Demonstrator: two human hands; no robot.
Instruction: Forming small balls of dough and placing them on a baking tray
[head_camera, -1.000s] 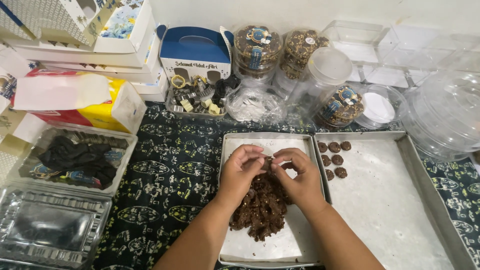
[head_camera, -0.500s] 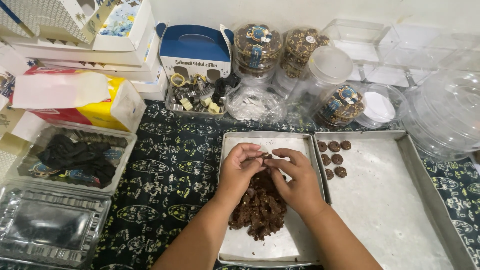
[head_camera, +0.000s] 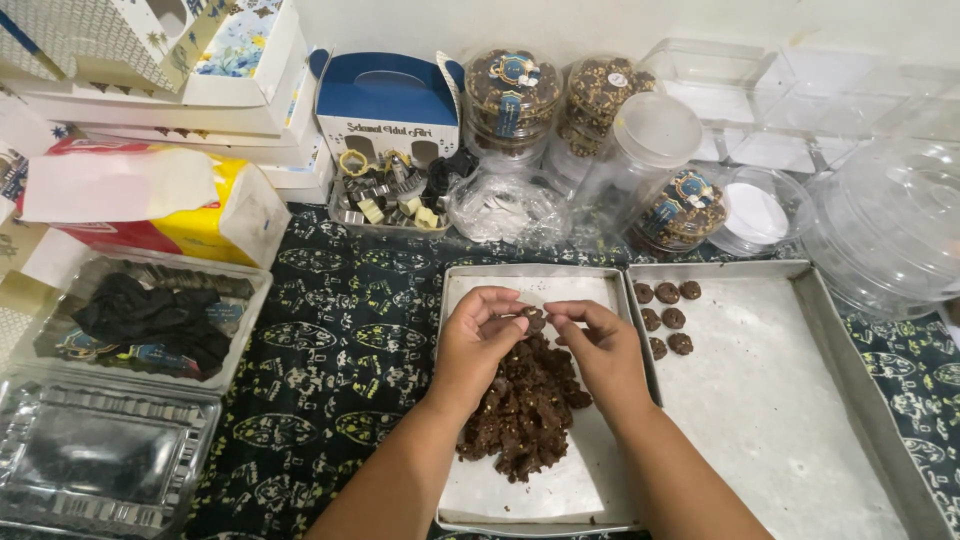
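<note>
head view: a small lump of dark dough (head_camera: 533, 320) is pinched between the fingertips of the left hand (head_camera: 478, 340) and the right hand (head_camera: 603, 350), both hands curled shut around it, so that it can be pressed from two sides at once. it is held just above the far edge of the chocolate dough pile (head_camera: 525, 405), which is heaped on the lined small tray (head_camera: 470, 490); the pile is kept directly beneath the hands, so crumbs that drop are caught by the paper. at 3 o'clock from the hands, touching the small tray, a large metal tray (head_camera: 790, 420) is laid, and six shaped dough rounds (head_camera: 668, 318) are set in rows in its near-left corner, at about 2 o'clock, within short reach of the right hand. at 12 o'clock, a shallow tub of cookie cutters (head_camera: 392, 195), a blue gable box (head_camera: 388, 105) and filled cookie jars (head_camera: 512, 100) are stood against the wall, apart from the dough. at 9 o'clock a clear tray of dark wrappers (head_camera: 150, 320) is placed on the patterned cloth (head_camera: 350, 330).
</note>
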